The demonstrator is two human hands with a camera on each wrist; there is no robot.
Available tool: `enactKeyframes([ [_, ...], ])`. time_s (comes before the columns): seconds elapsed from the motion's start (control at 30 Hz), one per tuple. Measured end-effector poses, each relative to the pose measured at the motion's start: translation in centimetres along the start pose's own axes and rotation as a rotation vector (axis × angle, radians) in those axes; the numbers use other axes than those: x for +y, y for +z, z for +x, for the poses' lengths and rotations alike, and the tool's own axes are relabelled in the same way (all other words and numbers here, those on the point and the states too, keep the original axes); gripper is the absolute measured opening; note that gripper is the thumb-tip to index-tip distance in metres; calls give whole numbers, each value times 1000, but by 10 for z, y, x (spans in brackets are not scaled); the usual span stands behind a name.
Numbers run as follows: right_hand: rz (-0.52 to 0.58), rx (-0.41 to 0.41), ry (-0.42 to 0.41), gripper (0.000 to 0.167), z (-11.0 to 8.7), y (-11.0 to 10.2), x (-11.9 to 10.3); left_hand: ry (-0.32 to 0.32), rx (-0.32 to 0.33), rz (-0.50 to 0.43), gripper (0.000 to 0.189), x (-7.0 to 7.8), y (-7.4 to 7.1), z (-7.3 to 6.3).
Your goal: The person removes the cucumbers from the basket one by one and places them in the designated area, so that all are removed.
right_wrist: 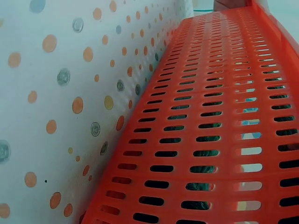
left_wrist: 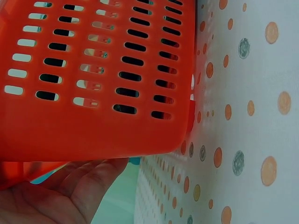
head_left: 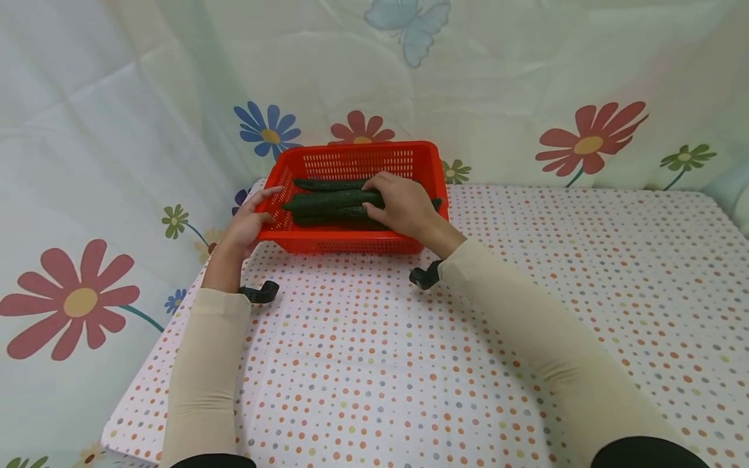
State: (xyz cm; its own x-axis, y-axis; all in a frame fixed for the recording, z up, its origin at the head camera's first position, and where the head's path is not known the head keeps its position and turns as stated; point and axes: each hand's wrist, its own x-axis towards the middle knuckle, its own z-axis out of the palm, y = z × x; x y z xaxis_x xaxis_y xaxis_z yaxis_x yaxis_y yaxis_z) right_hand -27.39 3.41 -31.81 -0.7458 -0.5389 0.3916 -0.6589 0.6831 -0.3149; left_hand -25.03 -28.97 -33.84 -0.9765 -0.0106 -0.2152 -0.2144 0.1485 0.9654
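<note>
A red slotted plastic basket (head_left: 351, 237) stands at the back of the table, against the wall cloth. Several dark green cucumbers (head_left: 328, 186) lie lengthwise inside it. My right hand (head_left: 404, 205) reaches over the front rim and grips the upper cucumber (head_left: 328, 200) near its right part, thumb in front and fingers behind. At the basket's left end, my left hand (head_left: 248, 224) holds the rim. The left wrist view shows that palm (left_wrist: 79, 191) beside the basket's end wall. In the right wrist view, the long slotted wall (right_wrist: 210, 126) hides my right hand, and green shows through its slots.
The table (head_left: 363, 364) wears a white cover with coloured dots and reaches far to the right. Behind and left hangs a cloth (head_left: 480, 91) printed with flowers and a butterfly. Dark wrist-camera mounts (head_left: 425, 275) jut from both wrists.
</note>
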Motion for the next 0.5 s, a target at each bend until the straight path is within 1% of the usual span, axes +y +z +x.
enactKeyframes([
  [0.17, -10, 79, -54, 36, -8, -3, 0, -4, 2, 3, 61, -2, 1, -1],
  [0.27, -33, 147, -147, 36, -15, -10, -2, -8, 6, 8, 61, -2, 1, -1],
  [0.37, -54, 245, -246, 35, -21, -20, -5, -4, 6, 13, 61, -2, 0, 0],
  [0.43, -56, 301, -291, 35, -25, -29, -6, 2, 5, 14, 61, -2, 0, 0],
  [0.5, -50, 339, -311, 35, -29, -36, -6, 5, 6, 14, 60, -1, 0, 0],
])
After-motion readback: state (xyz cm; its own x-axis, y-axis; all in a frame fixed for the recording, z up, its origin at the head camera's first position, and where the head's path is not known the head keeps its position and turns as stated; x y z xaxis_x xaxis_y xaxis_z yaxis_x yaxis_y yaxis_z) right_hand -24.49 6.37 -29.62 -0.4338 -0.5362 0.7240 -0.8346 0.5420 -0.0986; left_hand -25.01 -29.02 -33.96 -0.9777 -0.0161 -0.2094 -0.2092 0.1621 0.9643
